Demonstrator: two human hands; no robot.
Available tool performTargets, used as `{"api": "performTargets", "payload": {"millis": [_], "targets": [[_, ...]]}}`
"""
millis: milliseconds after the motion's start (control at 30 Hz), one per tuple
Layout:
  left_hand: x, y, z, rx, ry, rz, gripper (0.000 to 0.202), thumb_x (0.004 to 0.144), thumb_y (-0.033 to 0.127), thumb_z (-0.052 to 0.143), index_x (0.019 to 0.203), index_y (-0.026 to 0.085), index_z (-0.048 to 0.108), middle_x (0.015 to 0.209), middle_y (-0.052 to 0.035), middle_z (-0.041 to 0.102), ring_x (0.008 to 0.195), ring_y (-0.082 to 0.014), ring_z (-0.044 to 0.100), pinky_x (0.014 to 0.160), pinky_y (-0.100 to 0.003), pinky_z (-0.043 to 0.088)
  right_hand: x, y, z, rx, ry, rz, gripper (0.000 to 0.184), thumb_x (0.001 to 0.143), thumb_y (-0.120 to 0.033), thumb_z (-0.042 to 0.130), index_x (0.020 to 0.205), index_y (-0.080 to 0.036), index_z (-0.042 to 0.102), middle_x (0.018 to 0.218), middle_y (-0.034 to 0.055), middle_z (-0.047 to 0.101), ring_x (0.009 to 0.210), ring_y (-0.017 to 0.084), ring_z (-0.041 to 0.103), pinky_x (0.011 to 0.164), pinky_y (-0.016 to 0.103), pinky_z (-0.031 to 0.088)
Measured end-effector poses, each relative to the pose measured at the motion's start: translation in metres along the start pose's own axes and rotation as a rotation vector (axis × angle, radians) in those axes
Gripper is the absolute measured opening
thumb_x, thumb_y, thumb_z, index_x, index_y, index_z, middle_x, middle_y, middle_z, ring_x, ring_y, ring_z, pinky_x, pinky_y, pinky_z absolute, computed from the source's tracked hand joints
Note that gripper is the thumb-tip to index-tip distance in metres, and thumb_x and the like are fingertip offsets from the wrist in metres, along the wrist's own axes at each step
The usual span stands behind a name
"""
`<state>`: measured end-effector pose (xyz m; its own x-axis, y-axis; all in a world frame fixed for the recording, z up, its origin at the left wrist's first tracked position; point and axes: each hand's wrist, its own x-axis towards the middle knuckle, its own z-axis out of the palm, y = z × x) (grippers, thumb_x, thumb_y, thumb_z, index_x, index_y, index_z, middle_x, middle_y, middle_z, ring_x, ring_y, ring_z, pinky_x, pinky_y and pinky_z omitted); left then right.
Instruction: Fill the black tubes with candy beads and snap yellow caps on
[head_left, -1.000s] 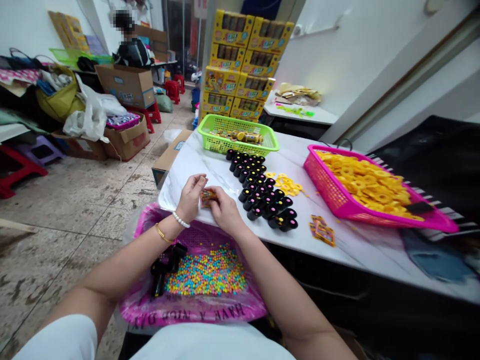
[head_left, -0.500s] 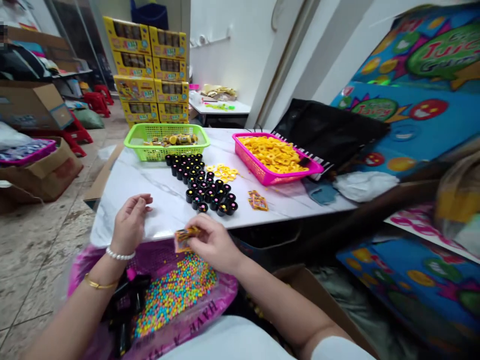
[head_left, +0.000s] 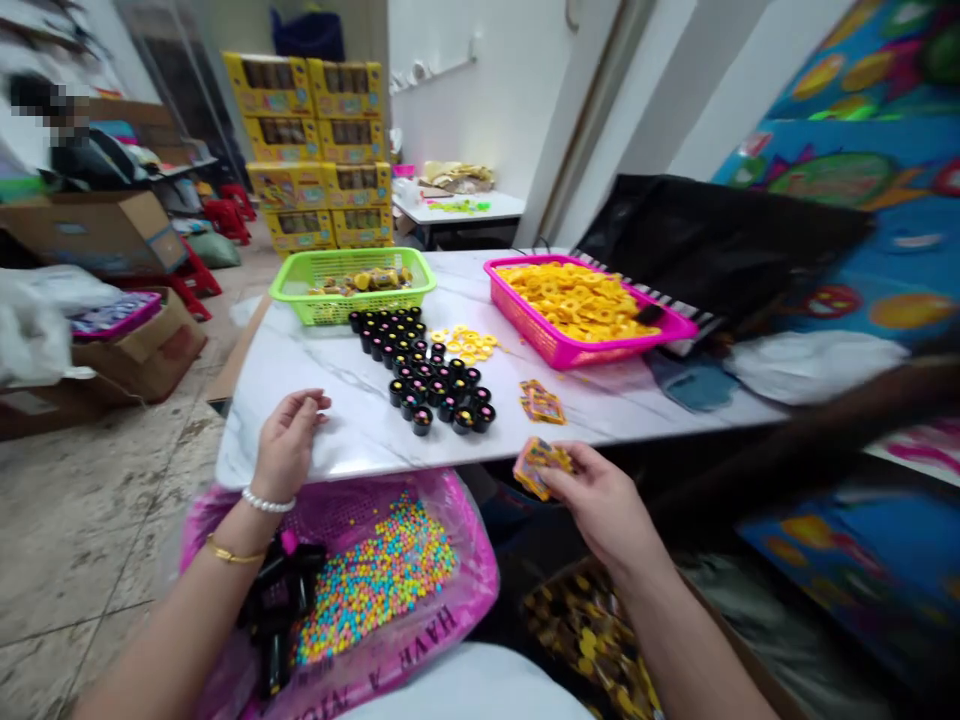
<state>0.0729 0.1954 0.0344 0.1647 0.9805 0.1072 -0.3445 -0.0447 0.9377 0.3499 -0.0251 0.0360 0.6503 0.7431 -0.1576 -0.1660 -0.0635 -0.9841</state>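
My right hand [head_left: 600, 490] pinches a small bunch of orange-and-pink printed stickers [head_left: 534, 470] between thumb and fingers, just off the table's front edge. On the tabletop beyond it lies a pile of similar stickers [head_left: 541, 402]. My left hand [head_left: 291, 440], with thumb and fingers pressed together, hovers over the table's left front; anything inside is hidden. Between and beyond the hands stand many small black cups [head_left: 420, 385], with pink or yellow balls in them. Below, coloured candy balls [head_left: 382, 580] and black tube-like parts [head_left: 281, 610] fill a purple-lined basket [head_left: 476, 560].
A green basket [head_left: 300, 305] of wrapped pieces and a pink basket [head_left: 551, 350] of yellow rings stand on the white table [head_left: 322, 350]. Loose yellow rings [head_left: 469, 343] lie near the cups. At lower right is a box of brown-and-yellow pieces [head_left: 589, 630]. Yellow cartons [head_left: 292, 190] are stacked behind.
My right hand has moved right with the stickers, from above the candy balls to near the sticker pile. My left hand keeps its pose. The view has turned slightly left.
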Motion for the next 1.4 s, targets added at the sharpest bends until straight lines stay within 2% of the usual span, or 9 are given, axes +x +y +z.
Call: {"api": "performTargets", "payload": {"millis": [167, 300, 500, 633, 733, 900, 1100, 1200, 1400], "targets": [[0.000, 0.001, 0.002, -0.044, 0.077, -0.028, 0.042, 0.062, 0.044, 0.082, 0.089, 0.015, 0.068, 0.083, -0.0041, 0.067, 0.081, -0.0139, 0.062, 0.068, -0.024, 0.047, -0.023, -0.002, 0.055, -0.026, -0.390, 0.047, 0.031, 0.066, -0.027, 0.078, 0.092, -0.020, 0.062, 0.086, 0.0023, 0.074, 0.077, 0.017, 0.070, 0.073, 0.026, 0.056], [0.011, 0.017, -0.016, -0.026, 0.178, -0.007, 0.044, 0.060, 0.043, 0.081, 0.089, 0.012, 0.067, 0.082, -0.0071, 0.067, 0.078, -0.0164, 0.063, 0.064, -0.025, 0.046, -0.012, -0.015, 0.139, -0.167, -0.693, -0.070, 0.022, 0.071, -0.024, 0.068, 0.092, -0.020, 0.063, 0.084, 0.0017, 0.072, 0.076, 0.018, 0.070, 0.069, 0.029, 0.056], [0.023, 0.052, -0.064, -0.019, 0.481, 0.123, 0.036, 0.065, 0.040, 0.075, 0.088, 0.017, 0.060, 0.084, -0.0013, 0.063, 0.076, -0.0102, 0.059, 0.063, -0.019, 0.040, 0.043, -0.038, 0.299, -0.409, -0.668, -0.261, 0.023, 0.056, -0.008, 0.070, 0.076, -0.017, 0.064, 0.069, 0.0007, 0.067, 0.067, 0.017, 0.066, 0.063, 0.027, 0.055], [-0.010, 0.060, -0.073, 0.021, 0.432, 0.055, 0.035, 0.063, 0.037, 0.077, 0.085, 0.015, 0.063, 0.082, -0.0029, 0.064, 0.073, -0.0116, 0.059, 0.061, -0.021, 0.041, 0.055, -0.035, 0.342, -0.454, -0.671, -0.204, 0.025, 0.052, -0.005, 0.071, 0.071, -0.016, 0.059, 0.056, -0.0028, 0.060, 0.054, 0.015, 0.061, 0.054, 0.026, 0.052], [-0.058, 0.063, -0.067, 0.052, 0.303, -0.028, 0.033, 0.065, 0.037, 0.078, 0.086, 0.014, 0.067, 0.084, -0.0056, 0.067, 0.076, -0.0145, 0.061, 0.063, -0.023, 0.045, 0.040, -0.033, 0.308, -0.454, -0.674, -0.180, 0.026, 0.055, -0.006, 0.068, 0.078, -0.016, 0.061, 0.059, -0.0026, 0.061, 0.054, 0.014, 0.060, 0.054, 0.026, 0.051], [-0.148, 0.060, -0.066, 0.460, -0.176, -0.171, 0.025, 0.085, 0.043, 0.064, 0.093, 0.020, 0.069, 0.089, -0.0054, 0.069, 0.082, -0.0180, 0.063, 0.072, -0.027, 0.051, -0.009, -0.030, 0.164, -0.256, -0.775, -0.096, 0.033, 0.063, -0.017, 0.070, 0.096, -0.020, 0.064, 0.086, 0.0022, 0.071, 0.075, 0.016, 0.068, 0.069, 0.029, 0.055], [-0.200, 0.010, -0.076, 0.878, -0.468, -0.130, 0.030, 0.083, 0.049, 0.062, 0.103, 0.028, 0.070, 0.102, -0.0051, 0.073, 0.090, -0.0242, 0.069, 0.078, -0.031, 0.056, 0.002, -0.026, 0.017, -0.300, -0.214, -0.090, 0.042, 0.058, -0.029, 0.079, 0.096, -0.019, 0.063, 0.083, 0.0018, 0.072, 0.076, 0.017, 0.069, 0.075, 0.032, 0.055], [-0.207, -0.007, -0.066, 0.966, -0.549, -0.087, 0.030, 0.084, 0.051, 0.060, 0.099, 0.028, 0.072, 0.101, -0.0058, 0.075, 0.091, -0.0255, 0.070, 0.081, -0.033, 0.057, 0.038, -0.031, -0.012, -0.370, -0.134, -0.102, 0.044, 0.054, -0.032, 0.078, 0.093, -0.017, 0.064, 0.078, 0.0027, 0.072, 0.071, 0.018, 0.068, 0.071, 0.033, 0.055], [-0.201, 0.000, -0.051, 1.073, -0.635, -0.218, 0.032, 0.091, 0.046, 0.053, 0.109, 0.025, 0.068, 0.107, -0.0084, 0.073, 0.096, -0.0236, 0.068, 0.085, -0.034, 0.054, 0.095, -0.031, 0.000, -0.454, -0.239, -0.118, 0.038, 0.049, -0.019, 0.077, 0.086, -0.014, 0.069, 0.060, -0.0012, 0.066, 0.053, 0.013, 0.059, 0.053, 0.026, 0.049]]}}
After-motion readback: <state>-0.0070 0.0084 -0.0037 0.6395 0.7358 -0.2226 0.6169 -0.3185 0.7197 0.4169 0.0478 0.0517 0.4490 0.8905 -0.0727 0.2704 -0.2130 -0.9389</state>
